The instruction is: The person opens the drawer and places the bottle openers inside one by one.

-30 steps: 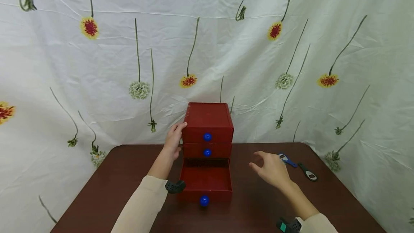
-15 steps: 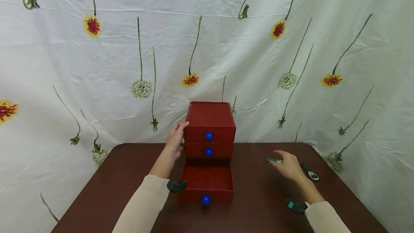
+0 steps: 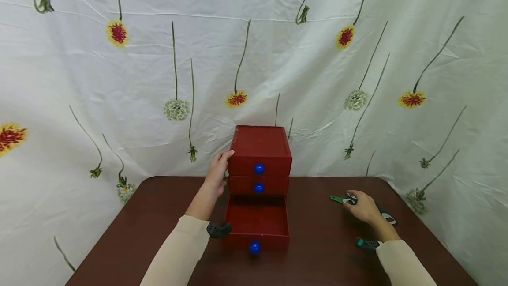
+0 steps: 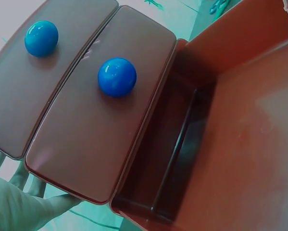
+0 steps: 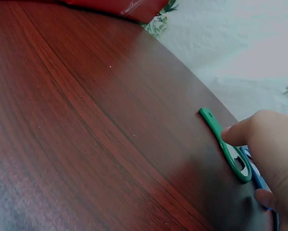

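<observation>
A red chest of drawers (image 3: pixel 259 142) with blue knobs stands in the middle of the table; its bottom drawer (image 3: pixel 258 223) is pulled out, with nothing inside. My left hand (image 3: pixel 215 173) rests along the chest's left side, fingers extended against it in the left wrist view. On the right, my right hand (image 3: pixel 364 209) is low over the bottle openers, thumb and index finger apart. A green bottle opener (image 5: pixel 211 122) lies by the index fingertip. The blue bottle opener (image 5: pixel 259 180) shows between finger and thumb, partly hidden by the hand. A dark bottle opener (image 3: pixel 389 219) lies beyond the wrist, partly covered.
The dark brown table (image 3: pixel 174 202) has rounded far corners. Behind it hangs a white cloth (image 3: pixel 206 65) with printed flowers. The drawer front juts toward me between my arms.
My right hand has moved right and lowered over the bottle openers; the green one has come into sight beside it. My left hand stays on the chest. The head view has shifted slightly.
</observation>
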A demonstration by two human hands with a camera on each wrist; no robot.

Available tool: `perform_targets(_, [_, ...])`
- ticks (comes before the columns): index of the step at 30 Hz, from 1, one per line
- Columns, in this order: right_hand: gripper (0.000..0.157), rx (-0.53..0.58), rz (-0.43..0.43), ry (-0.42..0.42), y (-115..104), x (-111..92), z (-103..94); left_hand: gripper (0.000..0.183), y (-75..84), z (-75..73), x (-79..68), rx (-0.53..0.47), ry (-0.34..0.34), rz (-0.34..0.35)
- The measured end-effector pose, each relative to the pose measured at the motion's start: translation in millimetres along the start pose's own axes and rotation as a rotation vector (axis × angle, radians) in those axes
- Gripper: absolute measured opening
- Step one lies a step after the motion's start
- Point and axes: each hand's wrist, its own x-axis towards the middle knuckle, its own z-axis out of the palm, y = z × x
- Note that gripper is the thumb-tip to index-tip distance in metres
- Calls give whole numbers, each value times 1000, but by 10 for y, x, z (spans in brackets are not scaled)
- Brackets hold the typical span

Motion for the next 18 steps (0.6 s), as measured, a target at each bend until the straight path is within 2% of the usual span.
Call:
perform_targets(4, [52,-14,14,-21,37,16,46,48,-7,11,-3,1,5,-4])
perform_targets(10, [41,-36,2,-14,73,25,112,48,-5,12,-14,0,5,1])
perform_targets(18, [39,-63,-6,-60,69,57,62,49,6,4,-12,1,1,-1])
